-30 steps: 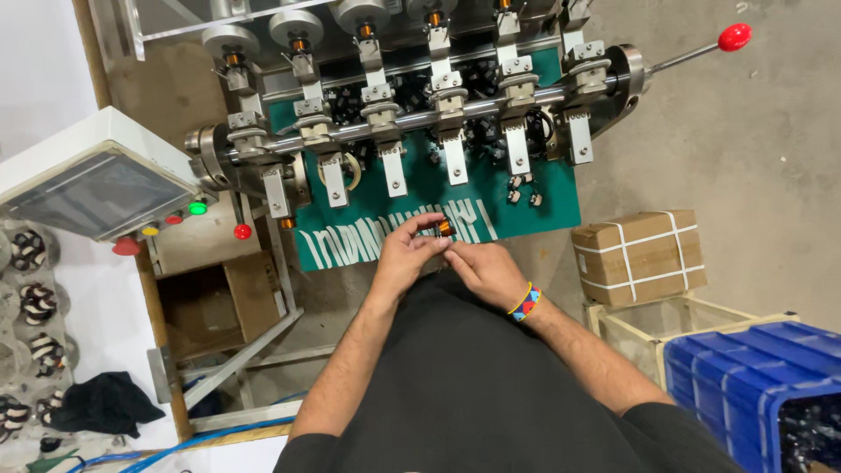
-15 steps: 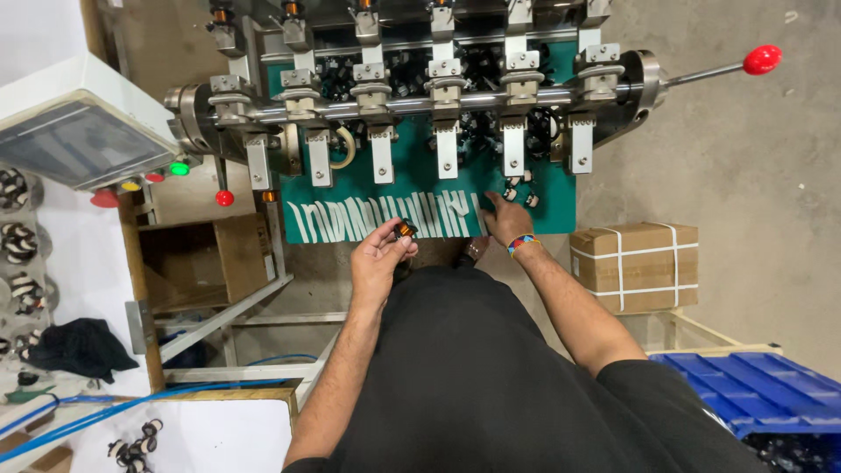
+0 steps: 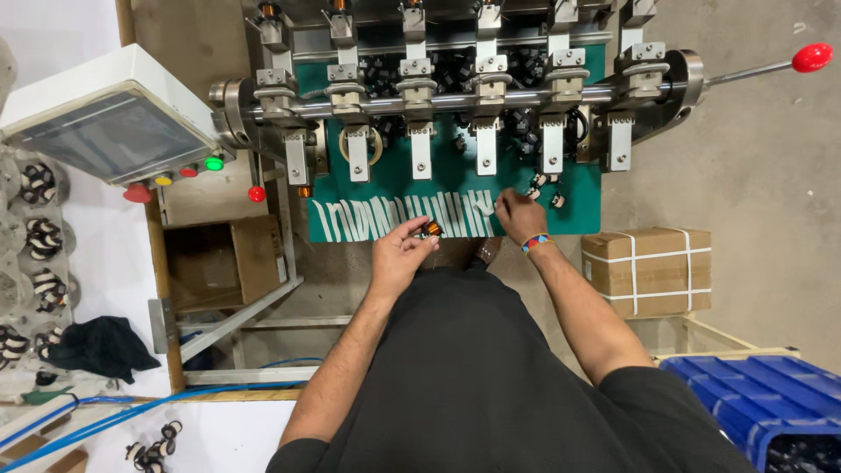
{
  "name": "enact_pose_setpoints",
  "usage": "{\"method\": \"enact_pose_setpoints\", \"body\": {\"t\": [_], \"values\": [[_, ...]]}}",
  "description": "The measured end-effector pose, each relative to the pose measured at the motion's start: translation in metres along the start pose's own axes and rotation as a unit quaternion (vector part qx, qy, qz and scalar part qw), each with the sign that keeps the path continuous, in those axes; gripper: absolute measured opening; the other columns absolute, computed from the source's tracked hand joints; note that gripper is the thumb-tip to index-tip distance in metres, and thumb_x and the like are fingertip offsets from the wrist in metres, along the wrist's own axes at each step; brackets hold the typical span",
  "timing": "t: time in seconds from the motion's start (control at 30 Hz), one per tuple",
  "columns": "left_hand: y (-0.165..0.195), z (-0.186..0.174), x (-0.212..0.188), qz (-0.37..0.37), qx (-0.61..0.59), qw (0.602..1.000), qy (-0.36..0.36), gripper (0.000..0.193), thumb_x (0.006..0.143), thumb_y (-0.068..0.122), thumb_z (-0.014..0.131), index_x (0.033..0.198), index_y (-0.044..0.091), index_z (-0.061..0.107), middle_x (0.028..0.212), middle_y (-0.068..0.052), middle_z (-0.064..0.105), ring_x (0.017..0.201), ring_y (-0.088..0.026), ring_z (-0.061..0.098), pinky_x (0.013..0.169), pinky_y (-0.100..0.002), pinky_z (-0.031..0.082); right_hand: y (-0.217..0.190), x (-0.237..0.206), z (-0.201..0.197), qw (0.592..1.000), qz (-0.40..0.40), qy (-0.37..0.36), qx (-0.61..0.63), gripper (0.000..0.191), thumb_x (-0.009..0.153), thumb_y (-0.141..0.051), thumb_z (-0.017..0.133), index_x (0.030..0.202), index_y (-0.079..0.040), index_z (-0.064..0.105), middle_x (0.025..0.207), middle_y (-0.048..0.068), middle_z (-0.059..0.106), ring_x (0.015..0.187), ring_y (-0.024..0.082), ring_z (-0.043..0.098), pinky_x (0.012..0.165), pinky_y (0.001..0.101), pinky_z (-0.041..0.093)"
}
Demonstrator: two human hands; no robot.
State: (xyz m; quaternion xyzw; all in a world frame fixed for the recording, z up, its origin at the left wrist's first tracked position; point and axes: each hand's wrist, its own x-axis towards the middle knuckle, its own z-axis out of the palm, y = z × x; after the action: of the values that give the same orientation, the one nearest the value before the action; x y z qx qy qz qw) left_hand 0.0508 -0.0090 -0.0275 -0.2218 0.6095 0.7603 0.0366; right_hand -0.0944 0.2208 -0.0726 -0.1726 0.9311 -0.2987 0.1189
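The left hand (image 3: 396,256) grips a small copper-wound coil (image 3: 432,229) above the green mat (image 3: 578,219). The right hand (image 3: 519,215) pinches a white tape strip (image 3: 484,208); many strips remain, so the wrapping seems not yet done.

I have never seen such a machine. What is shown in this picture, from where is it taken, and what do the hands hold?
The camera sits on the person's head and looks down. In front stands a machine with a row of metal clamps on a shaft and a red-knobbed lever. Below lies a green mat with white strips in a row. The left hand holds a small copper-coloured coil. The right hand touches the end of the strips. A control box stands at the left, a cardboard box at the right.
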Motion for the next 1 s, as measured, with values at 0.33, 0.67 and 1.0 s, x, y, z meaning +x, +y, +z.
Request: {"method": "enact_pose_setpoints", "body": {"t": [0.33, 0.67, 1.0], "values": [[0.078, -0.02, 0.001, 0.238, 0.28, 0.922, -0.126, 0.058, 0.087, 0.008, 0.075, 0.141, 0.008, 0.056, 0.124, -0.012, 0.068, 0.101, -0.025, 0.072, 0.082, -0.034, 0.061, -0.128, -0.049, -0.025, 0.946, -0.105, -0.082, 0.295, 0.023, 0.095, -0.009, 0.067, 0.115, -0.007, 0.056, 0.134, 0.01, 0.051, 0.113, 0.019, 0.058, 0.082, 0.0295, 0.056], [0.077, -0.034, 0.015, 0.272, 0.273, 0.907, -0.167, 0.038, 0.089, 0.007, 0.078, 0.126, 0.008, 0.068, 0.118, -0.01, 0.072, 0.095, -0.021, 0.074, 0.081, -0.031, 0.062, -0.13, -0.096, -0.005, 0.912, 0.127, -0.1, 0.378, 0.022, 0.104, -0.019, 0.065, 0.111, 0.002, 0.067, 0.094, 0.009, 0.066, 0.081, 0.013, 0.056, 0.07, 0.0253, 0.049], [0.059, -0.036, 0.028, -0.238, -0.188, 0.907, -0.293, 0.038, 0.096, 0.009, 0.067, 0.131, -0.002, 0.062, 0.113, -0.015, 0.074, 0.094, -0.019, 0.075, 0.083, -0.031, 0.063, -0.145, -0.077, -0.034, 0.968, -0.151, 0.173, 0.101, 0.008, 0.093, -0.008, 0.07, 0.101, -0.007, 0.069, 0.099, 0.006, 0.064, 0.094, 0.021, 0.059, 0.083, 0.032, 0.048]]}}
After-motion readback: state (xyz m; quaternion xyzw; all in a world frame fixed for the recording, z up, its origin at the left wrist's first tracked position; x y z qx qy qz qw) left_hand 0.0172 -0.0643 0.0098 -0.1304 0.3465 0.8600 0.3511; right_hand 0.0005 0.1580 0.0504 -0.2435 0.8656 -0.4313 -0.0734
